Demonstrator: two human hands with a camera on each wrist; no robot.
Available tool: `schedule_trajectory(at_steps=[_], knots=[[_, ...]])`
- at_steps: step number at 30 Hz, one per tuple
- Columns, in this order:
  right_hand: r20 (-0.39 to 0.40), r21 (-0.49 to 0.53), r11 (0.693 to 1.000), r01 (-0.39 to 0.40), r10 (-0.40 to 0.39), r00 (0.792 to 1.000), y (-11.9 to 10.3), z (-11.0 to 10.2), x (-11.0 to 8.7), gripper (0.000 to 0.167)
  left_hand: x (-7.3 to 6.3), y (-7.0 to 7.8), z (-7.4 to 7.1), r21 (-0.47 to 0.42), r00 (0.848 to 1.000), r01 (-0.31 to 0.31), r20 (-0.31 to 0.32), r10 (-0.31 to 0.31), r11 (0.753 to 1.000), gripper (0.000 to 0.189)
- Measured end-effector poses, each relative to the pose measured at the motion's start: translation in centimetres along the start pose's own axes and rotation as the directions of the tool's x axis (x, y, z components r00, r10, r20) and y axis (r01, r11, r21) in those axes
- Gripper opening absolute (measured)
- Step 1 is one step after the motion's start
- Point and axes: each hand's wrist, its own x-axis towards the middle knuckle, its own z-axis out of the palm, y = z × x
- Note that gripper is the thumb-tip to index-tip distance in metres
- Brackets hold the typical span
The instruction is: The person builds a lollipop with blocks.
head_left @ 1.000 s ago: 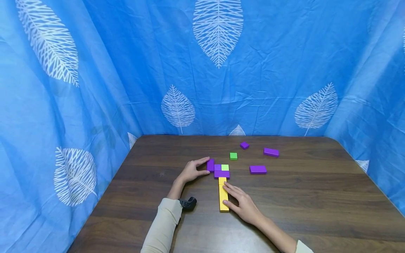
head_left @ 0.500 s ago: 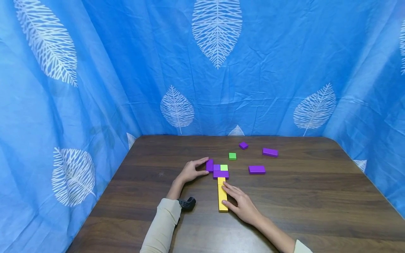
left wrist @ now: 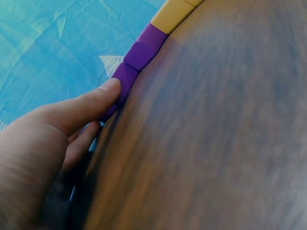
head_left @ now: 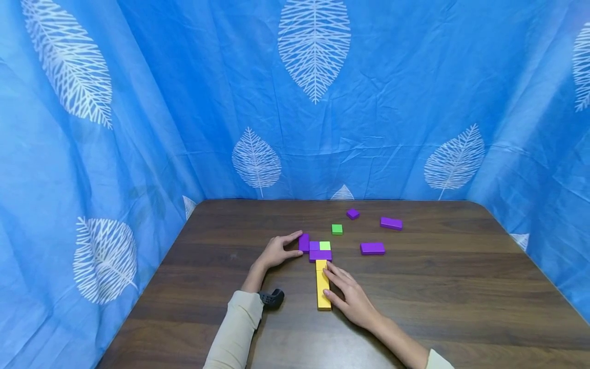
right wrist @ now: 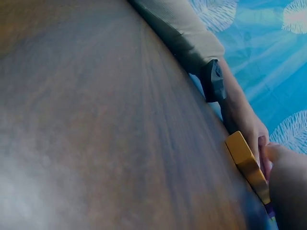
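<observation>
My left hand (head_left: 275, 251) pinches a purple rectangular block (head_left: 303, 243) end to end, thumb at its near end and fingers at its far end. In the left wrist view the thumb (left wrist: 103, 96) presses the block's end. Right of that block lie a small purple block (head_left: 314, 246), a lime-green square block (head_left: 324, 245) and, below them, a purple bar (head_left: 320, 255). Yellow blocks (head_left: 323, 289) run from the bar toward me in a line. My right hand (head_left: 352, 299) rests with extended fingers and thumb against the right side of the yellow line; its fingers are partly hidden in the right wrist view.
Loose on the wooden table (head_left: 438, 297) are a green square block (head_left: 337, 229), a small purple block (head_left: 353, 214) and two purple bars, a farther bar (head_left: 391, 223) and a nearer bar (head_left: 372, 248). A blue curtain (head_left: 369, 102) surrounds the table's back and sides.
The head view has shifted slightly. Both hands and the blocks keep their places relative to each other.
</observation>
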Motion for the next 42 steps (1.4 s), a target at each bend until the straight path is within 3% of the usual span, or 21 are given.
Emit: schedule_trajectory(at_steps=[8, 17, 24, 28, 35, 42], knots=[[0.002, -0.009, 1.000, 0.016, -0.016, 1.000, 0.4, -1.4, 2.1, 0.042, 0.2, -0.2, 0.0, 0.018, 1.000, 0.011, -0.005, -0.011, 1.000, 0.063], [0.004, -0.010, 0.994, -0.110, 0.110, 0.994, 3.3, -3.5, 6.3, 0.033, 0.0, 0.1, -0.1, 0.010, 1.000, 0.012, -0.001, -0.012, 1.000, 0.063], [-0.086, -0.014, 0.989, -0.147, 0.146, 0.986, 5.8, -4.6, 10.0, 0.034, -0.1, 0.0, -0.1, 0.019, 1.000, 0.005, -0.004, -0.005, 1.000, 0.062], [-0.153, 0.035, 0.977, -0.211, 0.214, 0.965, 7.2, -4.7, 11.6, 0.041, -0.2, 0.0, 0.0, 0.015, 1.000, 0.009, -0.006, -0.009, 1.000, 0.062], [-0.164, 0.080, 0.929, -0.362, 0.371, 0.914, 9.6, -4.2, 12.3, 0.047, -0.2, 0.0, -0.1, 0.012, 1.000, 0.004, -0.015, -0.004, 1.000, 0.062], [-0.069, 0.031, 0.914, -0.404, 0.406, 0.911, 10.8, -3.7, 11.6, 0.047, -0.3, -0.2, 0.2, 0.017, 1.000, -0.002, -0.018, 0.002, 1.000, 0.062]])
